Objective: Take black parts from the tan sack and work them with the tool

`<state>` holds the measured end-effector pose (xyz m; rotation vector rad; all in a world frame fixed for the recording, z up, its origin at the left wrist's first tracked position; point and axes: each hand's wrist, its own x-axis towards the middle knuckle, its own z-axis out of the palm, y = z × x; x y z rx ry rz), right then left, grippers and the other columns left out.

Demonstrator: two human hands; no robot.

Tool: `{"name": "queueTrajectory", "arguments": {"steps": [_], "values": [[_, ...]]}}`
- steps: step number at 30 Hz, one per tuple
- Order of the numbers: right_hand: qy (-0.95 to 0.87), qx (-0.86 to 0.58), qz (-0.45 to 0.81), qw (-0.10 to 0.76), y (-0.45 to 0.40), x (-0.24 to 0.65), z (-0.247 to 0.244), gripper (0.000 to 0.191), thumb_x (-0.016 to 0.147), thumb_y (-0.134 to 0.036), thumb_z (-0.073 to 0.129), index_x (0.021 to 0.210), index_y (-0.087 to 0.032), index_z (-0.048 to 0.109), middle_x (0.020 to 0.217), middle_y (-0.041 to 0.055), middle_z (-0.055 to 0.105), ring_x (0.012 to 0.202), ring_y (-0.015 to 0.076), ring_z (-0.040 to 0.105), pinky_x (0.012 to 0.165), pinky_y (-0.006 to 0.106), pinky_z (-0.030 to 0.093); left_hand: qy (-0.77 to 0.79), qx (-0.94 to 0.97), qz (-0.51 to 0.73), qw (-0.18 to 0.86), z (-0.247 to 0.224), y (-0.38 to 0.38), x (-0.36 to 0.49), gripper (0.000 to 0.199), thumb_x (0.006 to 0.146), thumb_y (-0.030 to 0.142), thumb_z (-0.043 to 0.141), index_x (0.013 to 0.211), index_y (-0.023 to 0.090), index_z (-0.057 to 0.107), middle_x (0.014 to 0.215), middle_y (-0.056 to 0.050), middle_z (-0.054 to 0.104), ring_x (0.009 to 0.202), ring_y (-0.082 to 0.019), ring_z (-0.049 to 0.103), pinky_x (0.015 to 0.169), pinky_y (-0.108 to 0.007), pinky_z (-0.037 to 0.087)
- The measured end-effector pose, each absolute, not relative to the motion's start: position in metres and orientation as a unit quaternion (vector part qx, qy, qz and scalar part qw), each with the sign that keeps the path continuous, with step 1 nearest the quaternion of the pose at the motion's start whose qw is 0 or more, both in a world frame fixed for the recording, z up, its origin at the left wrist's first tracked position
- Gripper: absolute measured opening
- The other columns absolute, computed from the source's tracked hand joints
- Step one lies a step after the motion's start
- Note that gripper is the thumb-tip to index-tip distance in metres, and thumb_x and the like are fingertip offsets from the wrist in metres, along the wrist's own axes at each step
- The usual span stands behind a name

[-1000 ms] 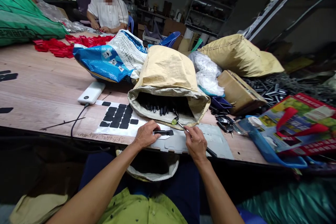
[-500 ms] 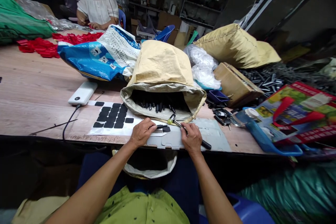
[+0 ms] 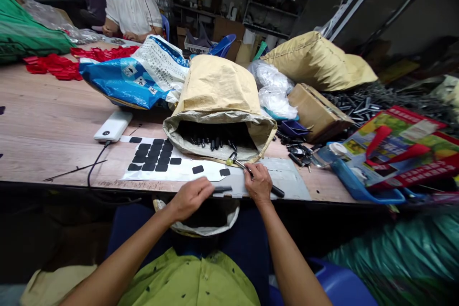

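My right hand (image 3: 258,181) is wrapped round a small hammer (image 3: 277,191) with a black grip and metal shaft. Its yellowish head (image 3: 231,158) points left, by the mouth of an open paper sack (image 3: 222,88). Inside that sack lie several black pen-shaped parts (image 3: 213,143). My left hand (image 3: 193,195), at the table's front edge, pinches a thin black stick-like piece (image 3: 223,189) that juts out to the right. Just beyond it is a white sheet (image 3: 179,175) bearing rows of black rounded stickers (image 3: 152,153). A second sack's open mouth (image 3: 229,222) sits below the edge, partly behind my left hand.
A white power bank (image 3: 113,126) with a cable lies left. Behind are a blue-and-white bag (image 3: 125,79) and red pieces (image 3: 53,66). On the right stand a wooden box (image 3: 317,112), a blue tray (image 3: 353,181) and a colourful bag (image 3: 405,148). A person in white sits across.
My left hand has drawn back toward me with the black piece, off the sheet to the table's edge. My right hand keeps the hammer in nearly the same place.
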<state>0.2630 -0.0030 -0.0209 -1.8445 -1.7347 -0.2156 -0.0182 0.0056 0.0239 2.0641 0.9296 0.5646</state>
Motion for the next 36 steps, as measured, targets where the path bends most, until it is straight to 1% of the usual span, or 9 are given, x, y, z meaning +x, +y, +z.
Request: {"name": "queueTrajectory", "arguments": {"steps": [3,7,13,17,20,22,28,33,36], "values": [[-0.649,-0.696,-0.077,0.297,-0.003,0.262,-0.02,0.022,0.093,-0.026,0.058,0.11,-0.025,0.071,0.094,0.004,0.062,0.091,0.0209,0.051,0.085,0.031,0.039,0.334,0.863,0.098,0.367,0.013,-0.027,-0.028,0.033,0.1,0.046,0.043,0.088,0.025,0.066,0.086,-0.003,0.069,0.081,-0.018,0.063,0.073,-0.028,0.043],[-0.649,-0.695,-0.072,0.3,-0.004,0.262,-0.019,0.022,0.092,-0.026,0.058,0.109,-0.024,0.072,0.094,0.0038,0.062,0.09,0.0204,0.051,0.085,0.031,0.039,0.437,0.852,-0.031,0.286,-0.018,-0.04,-0.035,0.028,0.098,0.041,0.046,0.091,0.024,0.067,0.087,-0.007,0.074,0.084,-0.025,0.07,0.073,-0.031,0.046],[-0.65,-0.692,-0.082,0.302,-0.005,0.262,-0.019,0.022,0.093,-0.025,0.057,0.11,-0.024,0.072,0.093,0.0041,0.062,0.09,0.0203,0.051,0.084,0.031,0.039,0.573,0.787,-0.106,0.202,-0.036,-0.029,-0.04,0.029,0.096,0.034,0.046,0.095,0.017,0.07,0.099,-0.018,0.076,0.096,-0.031,0.072,0.079,-0.038,0.049],[-0.651,-0.691,-0.087,0.301,-0.005,0.262,-0.019,0.023,0.092,-0.024,0.057,0.11,-0.024,0.072,0.093,0.0042,0.061,0.089,0.02,0.05,0.083,0.031,0.04,0.549,0.797,-0.081,0.238,-0.01,-0.036,-0.036,0.022,0.091,0.036,0.056,0.101,0.022,0.069,0.095,-0.012,0.077,0.092,-0.029,0.073,0.074,-0.033,0.047],[-0.65,-0.691,-0.086,0.304,-0.005,0.262,-0.019,0.023,0.092,-0.024,0.057,0.109,-0.023,0.072,0.093,0.0047,0.061,0.089,0.0202,0.051,0.083,0.031,0.04,0.504,0.809,-0.002,0.303,0.016,-0.027,-0.02,0.021,0.09,0.045,0.058,0.094,0.029,0.071,0.083,-0.003,0.076,0.08,-0.023,0.071,0.065,-0.028,0.042],[-0.649,-0.692,-0.085,0.306,-0.005,0.262,-0.018,0.023,0.093,-0.024,0.056,0.109,-0.023,0.071,0.094,0.0049,0.061,0.09,0.0204,0.051,0.083,0.031,0.04,0.505,0.804,0.067,0.306,0.029,-0.005,-0.003,0.024,0.092,0.047,0.056,0.092,0.029,0.071,0.078,-0.001,0.074,0.074,-0.02,0.068,0.063,-0.027,0.039],[-0.651,-0.687,-0.079,0.315,-0.006,0.263,-0.017,0.022,0.093,-0.023,0.057,0.11,-0.022,0.071,0.093,0.0047,0.062,0.09,0.0202,0.052,0.085,0.031,0.042,0.613,0.744,0.206,0.169,0.038,0.098,0.055,0.029,0.091,0.046,0.055,0.101,0.022,0.069,0.103,-0.008,0.07,0.091,-0.024,0.065,0.072,-0.03,0.045],[-0.649,-0.689,-0.072,0.315,-0.006,0.264,-0.017,0.022,0.092,-0.021,0.058,0.11,-0.023,0.071,0.092,0.0042,0.062,0.09,0.0201,0.053,0.085,0.032,0.043,0.658,0.718,0.172,0.147,0.035,0.141,0.084,0.033,0.084,0.046,0.062,0.099,0.017,0.071,0.11,-0.015,0.066,0.099,-0.032,0.066,0.076,-0.038,0.049],[-0.647,-0.692,-0.067,0.313,-0.006,0.264,-0.017,0.022,0.091,-0.021,0.059,0.109,-0.023,0.071,0.093,0.0042,0.062,0.091,0.0203,0.053,0.086,0.031,0.043,0.659,0.716,0.16,0.165,0.035,0.143,0.087,0.025,0.082,0.039,0.063,0.095,0.019,0.072,0.11,-0.013,0.067,0.098,-0.03,0.066,0.076,-0.036,0.049]]}}
